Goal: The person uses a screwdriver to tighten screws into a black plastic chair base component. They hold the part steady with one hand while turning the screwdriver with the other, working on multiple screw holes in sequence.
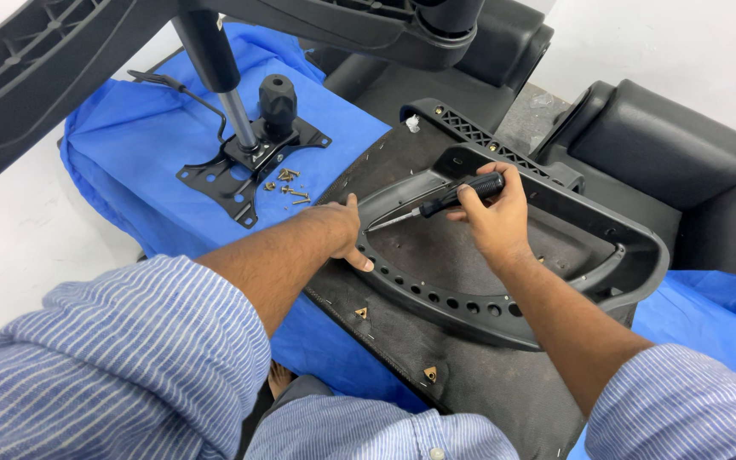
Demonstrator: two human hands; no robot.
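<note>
Two hands work a screwdriver on an upturned chair seat laid over blue sheeting.

A black metal tilt plate [244, 166] with a ribbed knob and a gas cylinder stands on the crinkled blue sheet [146, 162] at upper left, a small heap of brass-coloured screws [290, 186] just beside it; a black chair base crosses the top of the view and dark padded cushions [666, 145] lie to the right. The seat underside [470, 375] is rough dark fabric (stapled at the edges), carrying a curved black plastic armrest bracket [504, 315] pierced with round holes. The left hand [342, 232] lies flat, fingers loosely spread, pressing the bracket's near rim. The right hand [496, 213] is clenched around the black-handled screwdriver [440, 203], its tip resting inside the bracket.
</note>
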